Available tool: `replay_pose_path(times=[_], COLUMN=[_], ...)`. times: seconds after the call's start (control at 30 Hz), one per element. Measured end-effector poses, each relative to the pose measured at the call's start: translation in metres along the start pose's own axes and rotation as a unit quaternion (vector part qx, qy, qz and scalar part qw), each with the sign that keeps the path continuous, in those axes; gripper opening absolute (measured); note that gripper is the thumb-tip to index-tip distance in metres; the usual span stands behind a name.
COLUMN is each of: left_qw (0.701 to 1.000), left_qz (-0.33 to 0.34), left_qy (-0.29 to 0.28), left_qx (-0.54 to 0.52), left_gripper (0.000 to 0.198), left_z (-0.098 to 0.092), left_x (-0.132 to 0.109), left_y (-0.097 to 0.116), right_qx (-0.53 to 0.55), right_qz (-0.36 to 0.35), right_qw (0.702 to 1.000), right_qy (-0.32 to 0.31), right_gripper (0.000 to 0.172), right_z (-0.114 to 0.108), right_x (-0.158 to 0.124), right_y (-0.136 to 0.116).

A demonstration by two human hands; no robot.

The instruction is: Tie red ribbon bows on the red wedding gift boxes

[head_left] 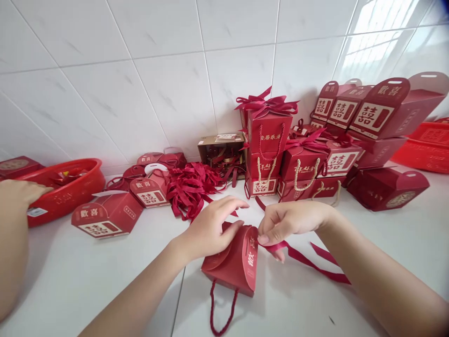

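Note:
A red gift box with curved top flaps and a dark red rope handle lies on the white surface in front of me. My left hand rests over its far left top, thumb on the flap and fingers stretched out beyond it. Just right of the box, my right hand pinches a dark red ribbon between thumb and fingers. The ribbon's loose length trails to the right, partly behind my right forearm. How it runs behind the box is hidden.
A heap of red ribbons lies behind the box, beside an open cardboard box. Bow-tied gift boxes and untied ones are stacked to the right. At left, another person's hand reaches into a red plastic basket.

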State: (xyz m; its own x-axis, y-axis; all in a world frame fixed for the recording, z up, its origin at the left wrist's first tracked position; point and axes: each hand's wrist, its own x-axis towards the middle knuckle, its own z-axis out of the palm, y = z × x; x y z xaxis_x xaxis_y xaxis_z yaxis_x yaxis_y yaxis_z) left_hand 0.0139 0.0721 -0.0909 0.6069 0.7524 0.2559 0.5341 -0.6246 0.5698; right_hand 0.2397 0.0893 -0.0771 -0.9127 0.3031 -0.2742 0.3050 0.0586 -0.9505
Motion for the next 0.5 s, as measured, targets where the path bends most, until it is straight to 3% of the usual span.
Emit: replay_pose_path(times=[0.1, 0.3, 0.5], left_qw=[1.0, 0.992, 0.99], left_qz=[-0.001, 0.014, 0.035], left_qy=[0.02, -0.1, -0.117], left_qx=[0.017, 0.077, 0.07], left_gripper=[0.018, 0.012, 0.015], left_z=[-0.006, -0.025, -0.024], left_x=[-0.007, -0.016, -0.018], left_y=[0.008, 0.023, 0.031], right_qx=[0.001, 0.053, 0.057], right_qz=[0.014, 0.02, 0.032], right_qw=[1.0, 0.998, 0.997], right_qy=[0.012, 0.022, 0.035], right_gripper=[0.042, 0.042, 0.045], right_z=[0.004, 0.012, 0.017], right_x=[0.001, 0.008, 0.013], right_y=[-0.003, -0.005, -0.006])
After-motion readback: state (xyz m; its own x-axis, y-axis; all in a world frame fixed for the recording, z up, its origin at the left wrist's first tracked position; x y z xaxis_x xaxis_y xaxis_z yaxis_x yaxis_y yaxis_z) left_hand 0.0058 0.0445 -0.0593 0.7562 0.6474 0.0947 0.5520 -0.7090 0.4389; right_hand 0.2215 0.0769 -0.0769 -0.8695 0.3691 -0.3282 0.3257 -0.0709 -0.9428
